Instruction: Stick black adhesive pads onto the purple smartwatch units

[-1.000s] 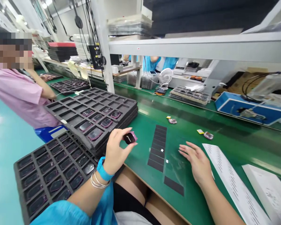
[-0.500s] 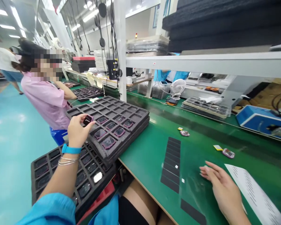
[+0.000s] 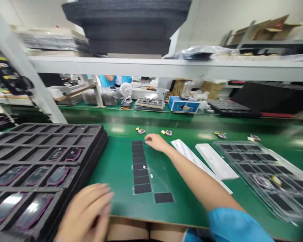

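Black rectangular patches (image 3: 140, 171) run in a column down the left side of a clear film sheet (image 3: 156, 178), flat on the green worktop (image 3: 118, 178). One more black patch (image 3: 164, 197) sits apart at the film's lower right. Judging by looks: thin, light, probably flexible. Edge or corner is the place to take one, since a flat patch gives little to grip. Film looks slick and may shift if pushed.

Right hand (image 3: 155, 142) is out flat, fingers close together, tips just beside the top of the column. Contact with the film: can't tell. Nothing visibly pinched.

Left hand (image 3: 84, 211) is blurred at the near worktop edge, beside a black foam tray (image 3: 96, 134). Fingers loosely spread, apparently empty, though blur limits that call.

Pink-rimmed glossy devices (image 3: 57, 176) lie in the tray's pockets. They look rigid and slippery, so better held by the rim than the face.

Right of the right forearm: two white printed sheets (image 3: 213, 161). Further right: a clear plastic tray (image 3: 257, 178) with dark pockets. Small loose devices (image 3: 141, 131) lie along the far side of the worktop. Beyond that, a white shelf (image 3: 154, 65) carries stacked black foam (image 3: 126, 30), with a white desk fan (image 3: 126, 90) and a blue box (image 3: 183, 106) behind.
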A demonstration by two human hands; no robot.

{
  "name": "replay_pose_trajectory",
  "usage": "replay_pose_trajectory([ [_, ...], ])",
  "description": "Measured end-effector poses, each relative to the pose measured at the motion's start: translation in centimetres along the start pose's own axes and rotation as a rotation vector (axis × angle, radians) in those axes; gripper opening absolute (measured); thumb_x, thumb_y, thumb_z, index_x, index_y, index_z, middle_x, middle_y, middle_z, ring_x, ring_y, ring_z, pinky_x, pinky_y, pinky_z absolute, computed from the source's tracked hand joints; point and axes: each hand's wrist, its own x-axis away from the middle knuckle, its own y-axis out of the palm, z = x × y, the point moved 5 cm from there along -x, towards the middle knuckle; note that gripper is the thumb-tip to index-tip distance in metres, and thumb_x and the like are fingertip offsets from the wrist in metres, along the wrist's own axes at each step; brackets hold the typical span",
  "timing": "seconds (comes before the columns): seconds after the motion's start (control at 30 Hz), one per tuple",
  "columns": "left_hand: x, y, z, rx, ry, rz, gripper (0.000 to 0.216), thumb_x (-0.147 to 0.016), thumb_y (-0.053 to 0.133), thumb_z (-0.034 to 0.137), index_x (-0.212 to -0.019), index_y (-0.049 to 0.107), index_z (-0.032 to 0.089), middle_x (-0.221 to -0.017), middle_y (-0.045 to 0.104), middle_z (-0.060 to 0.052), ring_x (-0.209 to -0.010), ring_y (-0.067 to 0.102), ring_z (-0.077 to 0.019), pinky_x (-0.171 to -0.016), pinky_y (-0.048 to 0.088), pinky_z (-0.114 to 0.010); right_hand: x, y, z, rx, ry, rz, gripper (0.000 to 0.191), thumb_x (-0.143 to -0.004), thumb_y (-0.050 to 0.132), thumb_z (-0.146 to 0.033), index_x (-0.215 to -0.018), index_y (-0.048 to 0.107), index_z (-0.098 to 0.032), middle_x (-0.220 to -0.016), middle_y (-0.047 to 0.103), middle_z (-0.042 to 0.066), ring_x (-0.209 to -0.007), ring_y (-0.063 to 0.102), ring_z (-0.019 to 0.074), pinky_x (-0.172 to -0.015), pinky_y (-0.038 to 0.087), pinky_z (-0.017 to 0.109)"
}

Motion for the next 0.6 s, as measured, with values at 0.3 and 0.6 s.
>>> replay_pose_trajectory([
  [0.3,-3.6,17.0,-4.2,-0.718,0.134,-0.905,0.070,-0.081,0.043,0.061,-0.142,0.030,0.029,-0.153,0.017,-0.008,-0.140,0.007,-0.0375,-0.104,0.011,-0.068,-8.3,4.4,0.1,0.186,0.343,0.146,0.051,-0.074,0.067,-0.031,-0.117,0.052,-0.008,-0.124,0.051,0.025,-0.118,0.045,0.0375,-0.088,0.041,0.051],
  [0.6,-5.2,15.3,-5.5,-0.461,0.079,-0.577,0.050,-0.086,0.043,0.045,-0.134,0.047,0.028,-0.148,0.033,-0.008,-0.139,0.019,-0.0322,-0.107,0.018,-0.060,-3.4,0.4,0.0,0.221,-0.114,0.172,0.052,-0.073,0.062,-0.019,-0.124,0.049,-0.021,-0.126,0.054,0.005,-0.117,0.044,0.0218,-0.099,0.037,0.034],
])
